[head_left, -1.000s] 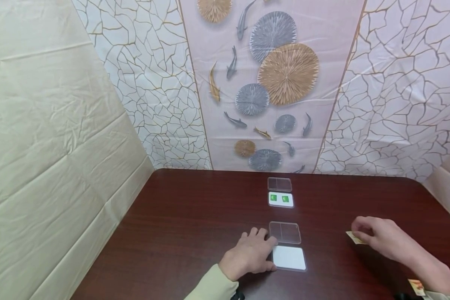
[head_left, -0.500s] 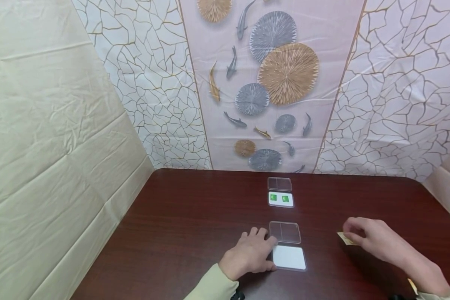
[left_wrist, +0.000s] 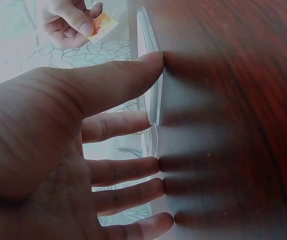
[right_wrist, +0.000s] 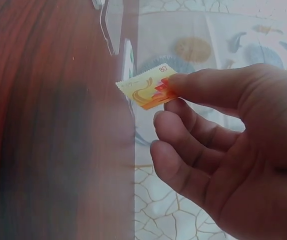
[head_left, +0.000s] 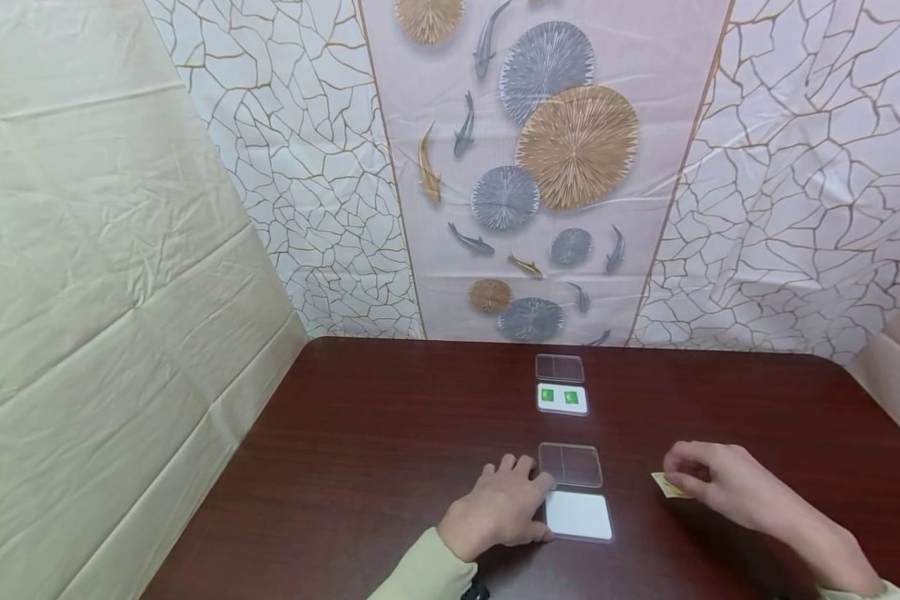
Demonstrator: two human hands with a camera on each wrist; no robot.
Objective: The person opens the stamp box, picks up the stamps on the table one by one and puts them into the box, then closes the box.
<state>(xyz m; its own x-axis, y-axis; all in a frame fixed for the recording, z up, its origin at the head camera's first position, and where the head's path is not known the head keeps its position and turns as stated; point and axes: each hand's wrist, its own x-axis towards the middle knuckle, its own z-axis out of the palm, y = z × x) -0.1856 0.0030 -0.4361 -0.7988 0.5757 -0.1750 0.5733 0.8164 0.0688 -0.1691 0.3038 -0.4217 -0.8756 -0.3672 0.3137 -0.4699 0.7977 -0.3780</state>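
Note:
In the head view, my left hand (head_left: pixel 497 510) rests on the table with its fingers spread, against the left side of an open clear plastic case (head_left: pixel 579 516) with a white insert. The left wrist view has the thumb touching this case's edge (left_wrist: pixel 156 92) and the index fingertip beside its far corner. Over the table right of the case, my right hand (head_left: pixel 731 485) pinches a small yellow postage stamp (head_left: pixel 671 485) between thumb and forefinger. Perforated edges, a red and orange picture and the number 80 show on the stamp (right_wrist: pixel 146 90) in the right wrist view.
The case's clear lid (head_left: pixel 570 465) lies flat behind its base. Farther back is a second open case (head_left: pixel 562 399) with two green stamps on white, its clear lid (head_left: pixel 559 368) behind it. Patterned cloth (head_left: pixel 465 275) hangs at the dark table's (head_left: pixel 360 417) far edge.
My right hand has carried the stamp leftward, closer to the near case. Another stamp by the right wrist, visible earlier, is now hidden. The left hand has stayed put.

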